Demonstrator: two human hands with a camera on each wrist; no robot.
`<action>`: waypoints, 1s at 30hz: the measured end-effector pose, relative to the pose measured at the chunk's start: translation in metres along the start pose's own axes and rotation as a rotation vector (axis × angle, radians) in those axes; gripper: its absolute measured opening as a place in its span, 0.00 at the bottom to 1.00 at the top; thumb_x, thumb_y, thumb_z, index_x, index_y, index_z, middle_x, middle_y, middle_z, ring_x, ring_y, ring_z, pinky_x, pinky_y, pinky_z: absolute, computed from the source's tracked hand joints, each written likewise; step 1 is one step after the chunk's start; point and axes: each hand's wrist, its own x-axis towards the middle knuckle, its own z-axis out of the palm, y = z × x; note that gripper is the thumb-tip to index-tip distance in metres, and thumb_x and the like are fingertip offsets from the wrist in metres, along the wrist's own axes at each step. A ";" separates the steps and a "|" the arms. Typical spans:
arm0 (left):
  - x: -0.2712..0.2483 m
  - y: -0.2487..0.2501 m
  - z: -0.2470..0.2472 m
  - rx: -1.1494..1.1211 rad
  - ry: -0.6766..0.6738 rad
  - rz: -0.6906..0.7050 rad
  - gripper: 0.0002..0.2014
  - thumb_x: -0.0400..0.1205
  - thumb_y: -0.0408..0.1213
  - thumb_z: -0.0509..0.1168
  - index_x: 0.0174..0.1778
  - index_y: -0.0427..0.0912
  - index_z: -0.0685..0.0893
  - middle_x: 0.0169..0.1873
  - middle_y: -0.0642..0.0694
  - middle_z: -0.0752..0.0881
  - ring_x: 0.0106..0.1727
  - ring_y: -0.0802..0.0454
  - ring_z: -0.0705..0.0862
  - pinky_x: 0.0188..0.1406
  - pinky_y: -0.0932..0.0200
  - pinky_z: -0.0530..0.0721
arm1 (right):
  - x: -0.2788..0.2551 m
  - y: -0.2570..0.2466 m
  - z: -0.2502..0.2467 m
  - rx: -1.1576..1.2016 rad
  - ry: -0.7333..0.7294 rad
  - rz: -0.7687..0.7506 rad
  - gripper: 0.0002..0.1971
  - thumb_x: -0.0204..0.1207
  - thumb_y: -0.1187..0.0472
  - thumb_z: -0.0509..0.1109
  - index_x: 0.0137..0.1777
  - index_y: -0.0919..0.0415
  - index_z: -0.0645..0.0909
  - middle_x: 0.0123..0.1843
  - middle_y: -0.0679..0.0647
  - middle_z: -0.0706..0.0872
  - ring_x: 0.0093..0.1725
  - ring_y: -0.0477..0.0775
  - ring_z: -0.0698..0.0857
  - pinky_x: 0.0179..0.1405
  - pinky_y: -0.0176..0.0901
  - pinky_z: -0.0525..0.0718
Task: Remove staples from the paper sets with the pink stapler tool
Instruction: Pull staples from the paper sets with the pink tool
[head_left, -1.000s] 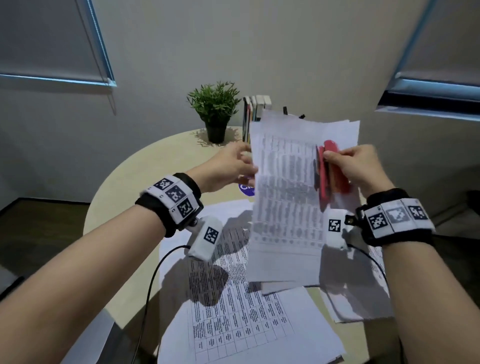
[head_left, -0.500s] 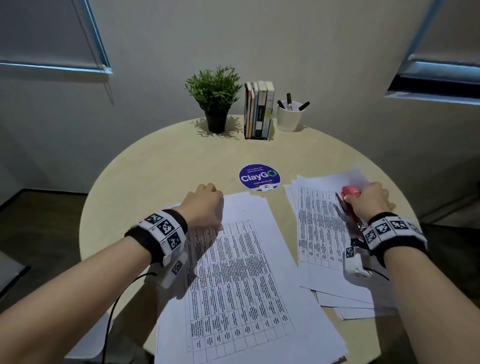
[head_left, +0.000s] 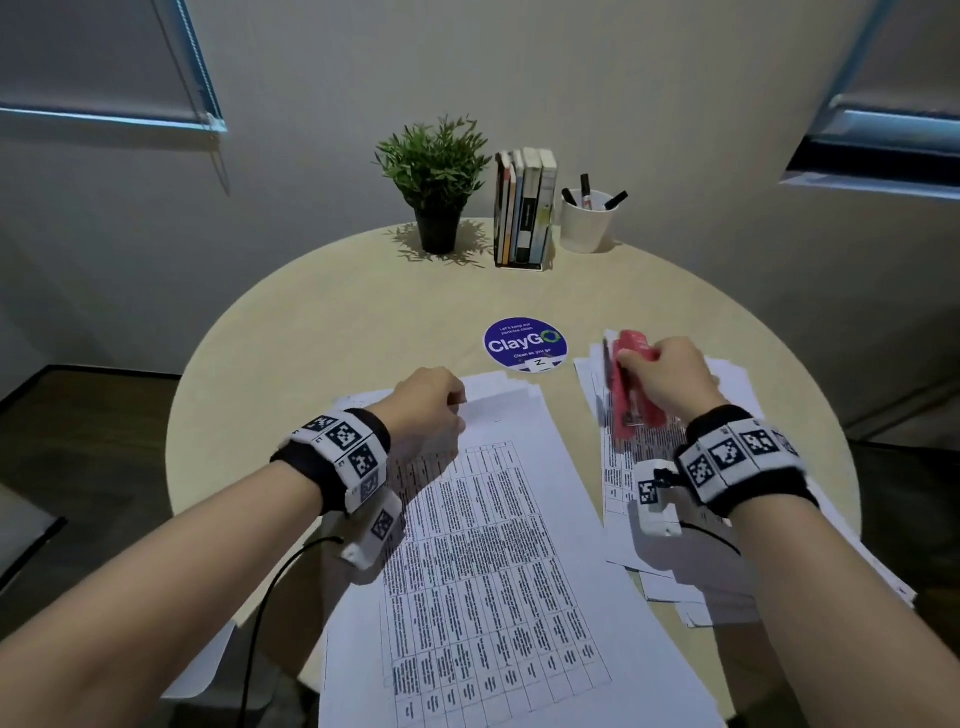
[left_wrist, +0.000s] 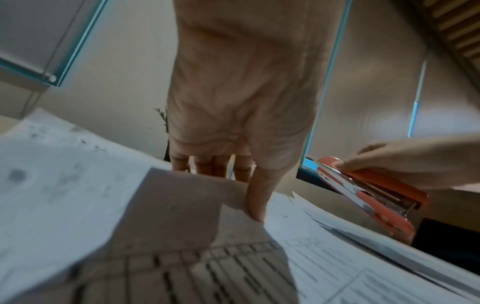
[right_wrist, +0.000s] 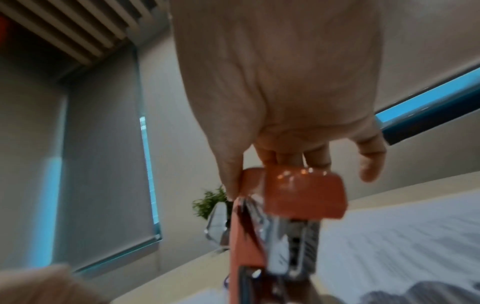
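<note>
Stapler clenched in right hand, long axis running fingers-to-wrist over right paper pile; left hand, thumb pinching top corner of near paper set, well leftward of stapler's nose, staple itself unseen.

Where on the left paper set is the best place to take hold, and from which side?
Probably the far top corner of the left paper set, from the far edge, where the left hand already has it. The left wrist view shows the corner lifted off the stack, thumb in front and fingers behind. That leaves the right hand free with the pink stapler.
</note>
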 end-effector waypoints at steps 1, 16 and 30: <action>-0.003 0.000 -0.001 0.017 -0.020 0.001 0.12 0.73 0.34 0.72 0.28 0.46 0.75 0.32 0.49 0.80 0.41 0.44 0.80 0.38 0.58 0.75 | -0.006 -0.009 0.006 -0.025 -0.044 -0.037 0.19 0.78 0.43 0.68 0.36 0.58 0.82 0.33 0.54 0.87 0.44 0.62 0.88 0.64 0.66 0.78; -0.023 -0.004 0.020 0.337 -0.128 0.245 0.25 0.71 0.60 0.72 0.55 0.46 0.81 0.65 0.44 0.69 0.66 0.45 0.67 0.53 0.51 0.67 | -0.070 -0.059 0.073 -0.655 -0.240 -0.371 0.14 0.75 0.46 0.70 0.48 0.56 0.74 0.50 0.54 0.83 0.56 0.60 0.84 0.62 0.56 0.72; -0.018 -0.005 0.015 0.382 -0.179 0.278 0.34 0.68 0.64 0.71 0.65 0.48 0.81 0.65 0.44 0.67 0.66 0.45 0.67 0.57 0.52 0.66 | -0.069 -0.061 0.088 -0.551 -0.120 -0.439 0.10 0.80 0.53 0.66 0.44 0.60 0.77 0.52 0.60 0.86 0.53 0.64 0.84 0.42 0.46 0.72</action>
